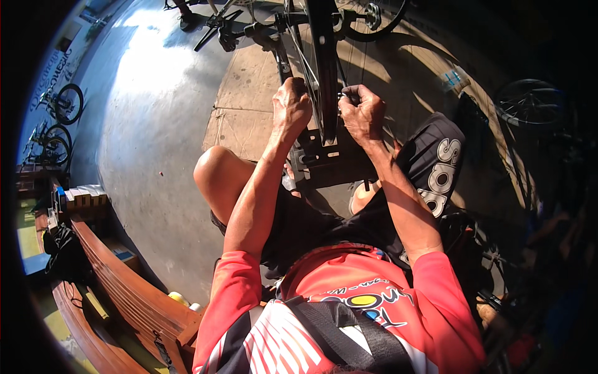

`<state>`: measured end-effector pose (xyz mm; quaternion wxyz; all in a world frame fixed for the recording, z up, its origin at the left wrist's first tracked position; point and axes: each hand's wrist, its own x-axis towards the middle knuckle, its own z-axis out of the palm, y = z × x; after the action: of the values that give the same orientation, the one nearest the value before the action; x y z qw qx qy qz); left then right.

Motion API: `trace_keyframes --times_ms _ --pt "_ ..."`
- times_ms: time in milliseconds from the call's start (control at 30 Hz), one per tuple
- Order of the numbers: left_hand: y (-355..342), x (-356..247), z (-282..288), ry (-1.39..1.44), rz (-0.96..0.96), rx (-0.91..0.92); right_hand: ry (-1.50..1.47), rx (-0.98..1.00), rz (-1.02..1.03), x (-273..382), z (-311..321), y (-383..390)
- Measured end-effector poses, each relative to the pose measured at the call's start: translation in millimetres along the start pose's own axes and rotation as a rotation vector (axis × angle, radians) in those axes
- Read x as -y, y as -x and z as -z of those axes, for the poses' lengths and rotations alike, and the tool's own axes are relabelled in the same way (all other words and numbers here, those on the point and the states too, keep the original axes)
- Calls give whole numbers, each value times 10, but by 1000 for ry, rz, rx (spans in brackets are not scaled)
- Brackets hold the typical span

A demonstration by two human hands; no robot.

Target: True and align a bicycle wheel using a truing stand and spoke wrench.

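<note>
A spoked bicycle wheel (324, 56) stands upright in front of me, seen nearly edge-on, in a black metal stand with a slotted base (336, 167). My left hand (291, 109) is closed close to the wheel's left side, its fingertips turned away from view. On the wheel's right side my right hand (364, 114) is closed, thumb and index finger pinched together beside the rim. What sits in either hand's fingers is hidden or too small to make out. The stand's base lies between my knees, below both hands.
Flattened cardboard (243, 118) lies on the concrete floor (149, 156) beneath the stand. Beyond the wheel are more bicycle parts. A loose wheel (529, 101) lies at the right. A wooden bench (134, 283) runs along the lower left, and bicycles (57, 134) stand at the far left.
</note>
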<state>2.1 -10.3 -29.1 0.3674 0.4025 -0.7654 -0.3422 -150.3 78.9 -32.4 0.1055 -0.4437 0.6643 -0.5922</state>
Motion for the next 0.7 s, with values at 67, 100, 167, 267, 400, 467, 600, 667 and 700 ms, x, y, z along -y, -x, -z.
trace_keyframes --times_ms 67,100,167,267,400,467,600,667,700 --pt "1 -5 1 15 -25 -16 30 8 22 -9 -4 -2" --pt "2 -7 1 15 -25 -15 49 11 -10 -14 -5 -1" --pt "2 -10 2 11 20 16 67 -21 34 -27 -10 4" --pt "-5 -17 0 -27 11 16 98 -24 48 -45 -15 3" --pt "-12 -16 -1 -45 33 35 42 -12 24 -52 -25 4" --pt "-13 -7 -4 -12 60 37 -47 14 -81 -47 -26 9" --pt "-13 29 -8 -7 42 46 0 4 -65 -36 -22 13" --pt "-15 46 -18 -6 65 49 21 -17 -1 -34 -18 9" --pt "-16 53 -21 -6 66 50 22 -16 -3 -34 -14 7"
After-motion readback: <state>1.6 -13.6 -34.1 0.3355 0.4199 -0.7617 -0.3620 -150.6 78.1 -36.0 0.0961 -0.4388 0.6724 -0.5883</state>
